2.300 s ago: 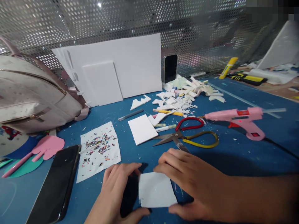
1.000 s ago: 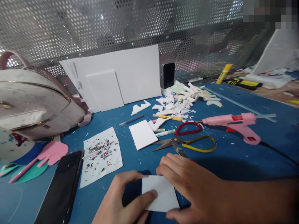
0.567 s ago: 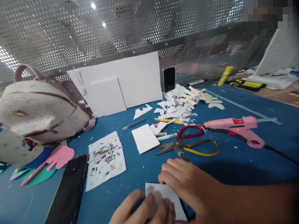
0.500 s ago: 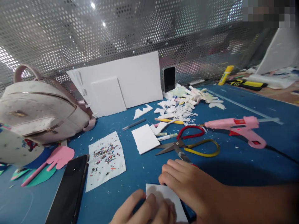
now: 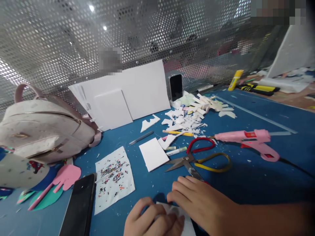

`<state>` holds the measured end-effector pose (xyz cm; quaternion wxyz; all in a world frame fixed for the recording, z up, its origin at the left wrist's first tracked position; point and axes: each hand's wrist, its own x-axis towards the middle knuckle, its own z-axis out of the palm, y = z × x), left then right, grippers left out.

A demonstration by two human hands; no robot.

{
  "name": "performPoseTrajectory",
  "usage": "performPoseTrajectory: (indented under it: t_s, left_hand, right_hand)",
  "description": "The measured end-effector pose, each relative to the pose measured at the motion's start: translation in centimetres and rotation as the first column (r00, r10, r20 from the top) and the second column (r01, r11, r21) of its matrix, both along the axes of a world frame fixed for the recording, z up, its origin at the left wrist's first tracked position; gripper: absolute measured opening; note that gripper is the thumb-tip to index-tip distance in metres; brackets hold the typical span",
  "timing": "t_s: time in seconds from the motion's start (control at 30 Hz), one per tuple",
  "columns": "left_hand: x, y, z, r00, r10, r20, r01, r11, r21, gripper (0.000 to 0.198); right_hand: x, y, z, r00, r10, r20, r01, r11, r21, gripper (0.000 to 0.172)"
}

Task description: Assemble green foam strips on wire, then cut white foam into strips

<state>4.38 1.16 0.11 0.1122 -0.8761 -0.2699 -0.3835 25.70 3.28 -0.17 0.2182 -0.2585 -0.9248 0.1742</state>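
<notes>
At the bottom centre, a white sheet [image 5: 188,226] lies on the blue table, partly covered by both hands. My left hand [image 5: 152,219] has its fingers curled over the sheet's left part; anything under the fingertips is hidden. My right hand [image 5: 197,200] rests at the sheet's upper right edge, fingers bent and close together, and what they hold, if anything, cannot be made out. Just beyond are scissors [image 5: 188,159] with one red and one yellow handle, blades apart. A white square card [image 5: 154,154] lies left of the blades.
A pink glue gun [image 5: 256,139] lies at the right, its cord trailing. Foam scraps [image 5: 187,119] are heaped near a standing phone [image 5: 176,87]. At the left are a black phone [image 5: 78,206], a speckled paper [image 5: 114,178] and a backpack [image 5: 41,127].
The whole view has shifted, so the table things appear slightly lower. My left hand has moved a little to the right over the sheet, closer to my right hand.
</notes>
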Motion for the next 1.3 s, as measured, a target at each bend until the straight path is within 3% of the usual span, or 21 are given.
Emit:
performPoseTrajectory:
  t_s: [0.2, 0.3, 0.5, 0.63, 0.83, 0.97, 1.1, 1.2, 1.3]
  left_hand:
    - [-0.7, 0.4, 0.8, 0.989, -0.122, 0.083, 0.131, 0.985, -0.109, 0.018]
    - [-0.6, 0.2, 0.8, 0.985, -0.143, 0.097, 0.152, 0.983, -0.100, 0.015]
    - [-1.2, 0.1, 0.6, 0.960, -0.207, 0.186, 0.238, 0.958, -0.160, 0.020]
    - [-1.3, 0.4, 0.2, 0.942, -0.255, 0.217, 0.282, 0.954, -0.104, 0.017]
    - [-1.1, -0.1, 1.1, 0.936, -0.290, 0.202, 0.311, 0.946, -0.085, 0.027]
    - [-1.3, -0.9, 1.7, 0.944, -0.310, 0.112, 0.323, 0.937, -0.131, 0.026]
    - [-1.8, -1.3, 0.7, 0.963, -0.265, 0.050, 0.269, 0.956, -0.113, 0.021]
    - [-2.2, -1.6, -0.3, 0.983, -0.179, 0.028, 0.181, 0.978, -0.104, 0.018]
    - [-2.6, -1.8, -0.5, 0.998, -0.064, -0.009, 0.061, 0.980, -0.190, 0.017]
  right_hand:
    - [-0.4, 0.7, 0.7, 0.996, 0.082, 0.034, -0.075, 0.979, -0.190, 0.057]
    - [-0.3, 0.4, 1.0, 0.997, 0.075, 0.036, -0.066, 0.979, -0.194, 0.053]
    - [0.1, 0.2, 1.4, 0.991, 0.129, 0.020, -0.121, 0.969, -0.216, 0.062]
    - [0.1, 0.2, 2.3, 0.981, 0.194, 0.006, -0.186, 0.949, -0.255, 0.062]
    - [0.2, 1.3, 2.6, 0.960, 0.278, 0.019, -0.238, 0.855, -0.460, 0.087]
    - [0.1, 2.1, 2.3, 0.930, 0.359, -0.078, -0.344, 0.778, -0.525, 0.075]
    - [-0.2, 2.0, 2.0, 0.938, 0.334, -0.096, -0.338, 0.811, -0.478, 0.069]
    - [-0.2, 1.5, 1.8, 0.963, 0.268, -0.012, -0.250, 0.881, -0.402, 0.075]
    - [0.0, 1.2, 1.7, 0.975, 0.197, 0.107, -0.162, 0.949, -0.271, 0.079]
